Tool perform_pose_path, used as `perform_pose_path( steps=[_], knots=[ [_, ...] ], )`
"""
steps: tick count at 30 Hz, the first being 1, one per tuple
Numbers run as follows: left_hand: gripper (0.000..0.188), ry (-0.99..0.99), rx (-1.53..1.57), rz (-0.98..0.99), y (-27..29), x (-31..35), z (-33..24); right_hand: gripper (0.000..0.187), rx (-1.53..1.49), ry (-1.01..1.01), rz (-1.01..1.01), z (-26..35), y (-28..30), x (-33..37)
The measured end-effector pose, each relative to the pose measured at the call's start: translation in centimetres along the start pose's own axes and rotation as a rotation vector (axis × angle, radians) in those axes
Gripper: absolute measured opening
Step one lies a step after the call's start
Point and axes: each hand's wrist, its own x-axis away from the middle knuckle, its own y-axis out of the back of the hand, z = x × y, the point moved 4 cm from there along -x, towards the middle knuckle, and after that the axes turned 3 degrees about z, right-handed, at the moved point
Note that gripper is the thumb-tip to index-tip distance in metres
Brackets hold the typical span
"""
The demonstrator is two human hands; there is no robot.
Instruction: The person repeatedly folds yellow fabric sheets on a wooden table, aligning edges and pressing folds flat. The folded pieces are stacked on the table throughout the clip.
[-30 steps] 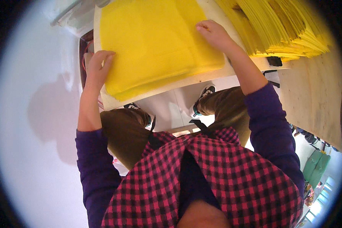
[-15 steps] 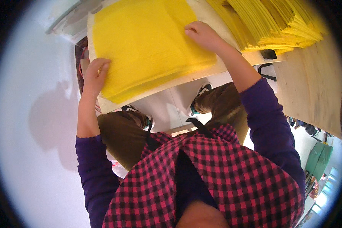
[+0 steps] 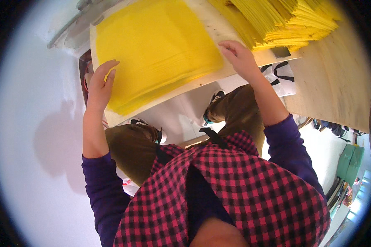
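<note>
A square of yellow cloth-like sheeting (image 3: pixel 156 45) lies flat on a pale wooden board (image 3: pixel 208 20), with faint ridges and layered-looking folds along its near edge. At the left edge of the yellow sheet is my left hand (image 3: pixel 101 86), its thumb and fingers apart and nothing between them. Just off the right edge, over the bare wood, my right hand (image 3: pixel 241 61) is loosely curled with its fingers parted, and I see nothing in it.
A thick stack of folded yellow sheets (image 3: pixel 276 22) sits at the far right. Beside it is a small dark object (image 3: pixel 280 52) on the board's edge. A white bag with black straps (image 3: pixel 279 78) is below. A white wall (image 3: pixel 41 136) stands close on the left.
My right hand has come off the yellow sheet, moving right and nearer to me, and its fingers have loosened. My left hand stays by the left edge, its thumb and fingers wider apart.
</note>
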Motion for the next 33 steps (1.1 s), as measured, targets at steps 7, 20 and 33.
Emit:
perform_pose_path(
  steps=[7, 20, 33],
  knots=[
    [0.035, -0.144, -0.024, 0.105, -4.7, -3.5, -3.5, 0.027, -0.110, -0.024, -0.099, -2.8, -0.8, 4.9],
    [0.041, -0.154, -0.273, 0.226, -8.5, -3.3, -3.8, 0.022, -0.179, 0.007, -0.209, -4.4, -1.9, 6.7],
    [0.041, -0.129, -0.297, 0.229, -8.7, -3.1, -4.0, 0.023, -0.098, 0.067, -0.197, -5.0, -2.3, 6.9]
  ],
)
